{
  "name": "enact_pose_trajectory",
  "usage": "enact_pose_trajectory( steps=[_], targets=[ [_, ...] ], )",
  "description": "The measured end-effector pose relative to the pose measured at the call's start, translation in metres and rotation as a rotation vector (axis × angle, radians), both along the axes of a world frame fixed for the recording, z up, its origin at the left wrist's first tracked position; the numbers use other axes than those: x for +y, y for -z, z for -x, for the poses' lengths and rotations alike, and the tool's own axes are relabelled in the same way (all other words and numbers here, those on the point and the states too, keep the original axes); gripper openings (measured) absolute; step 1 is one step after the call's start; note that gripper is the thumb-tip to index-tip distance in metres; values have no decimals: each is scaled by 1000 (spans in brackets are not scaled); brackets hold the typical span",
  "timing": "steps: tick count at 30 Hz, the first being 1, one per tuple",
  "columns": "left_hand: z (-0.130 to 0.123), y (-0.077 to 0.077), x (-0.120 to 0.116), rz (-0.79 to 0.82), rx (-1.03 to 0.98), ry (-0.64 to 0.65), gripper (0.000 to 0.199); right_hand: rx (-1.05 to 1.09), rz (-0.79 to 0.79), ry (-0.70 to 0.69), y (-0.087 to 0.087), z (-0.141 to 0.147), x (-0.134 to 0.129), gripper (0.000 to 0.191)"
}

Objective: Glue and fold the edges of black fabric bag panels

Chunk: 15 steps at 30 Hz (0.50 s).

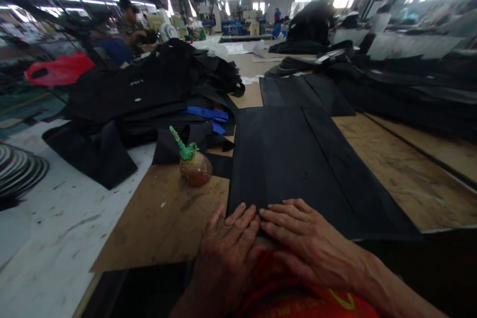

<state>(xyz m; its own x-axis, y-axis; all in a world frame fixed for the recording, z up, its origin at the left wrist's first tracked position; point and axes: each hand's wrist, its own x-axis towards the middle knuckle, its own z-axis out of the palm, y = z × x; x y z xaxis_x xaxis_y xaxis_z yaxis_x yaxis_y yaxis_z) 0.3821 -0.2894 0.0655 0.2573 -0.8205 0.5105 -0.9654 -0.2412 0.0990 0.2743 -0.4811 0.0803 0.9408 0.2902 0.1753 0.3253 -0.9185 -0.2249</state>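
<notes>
A flat dark panel of fabric or sheet material (283,159) lies on the table in front of me, with a crease or seam running down its right half. My left hand (233,238) rests at the panel's near left corner, fingers stretched out and lying flat. Beside it my right hand (298,228) is laid on the near edge, also flat, its fingertips almost meeting the left ones. Neither hand grips anything. Left of the panel stands a rounded brown pot (196,169), with a green-coated stick (179,142) leaning out of its top.
Heaped black fabric pieces (149,84) cover the far left, with a blue strip (206,113) among them. More dark panels (305,92) lie beyond, and a dark pile (410,94) extends along the right. A red bag (61,69) is at left; a person (130,25) sits behind.
</notes>
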Motion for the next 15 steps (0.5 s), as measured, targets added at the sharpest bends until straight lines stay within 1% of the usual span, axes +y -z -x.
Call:
enact_pose_trajectory(
  steps=[3,7,11,13,15],
  targets=[
    [-1,3,1,31,-5,10,25,13,14,-13,3,-2,10,42],
    [0,4,0,63,-33,-4,24,-80,-6,17,8,-3,13,36],
    [-2,3,2,57,-78,-20,24,-119,8,0,2,-5,11,35],
    [-9,7,9,28,-152,-13,25,-124,39,-18,-4,-6,9,33],
    [-21,17,21,-4,-263,16,26,-148,74,-46,-3,-8,6,32]
  ],
)
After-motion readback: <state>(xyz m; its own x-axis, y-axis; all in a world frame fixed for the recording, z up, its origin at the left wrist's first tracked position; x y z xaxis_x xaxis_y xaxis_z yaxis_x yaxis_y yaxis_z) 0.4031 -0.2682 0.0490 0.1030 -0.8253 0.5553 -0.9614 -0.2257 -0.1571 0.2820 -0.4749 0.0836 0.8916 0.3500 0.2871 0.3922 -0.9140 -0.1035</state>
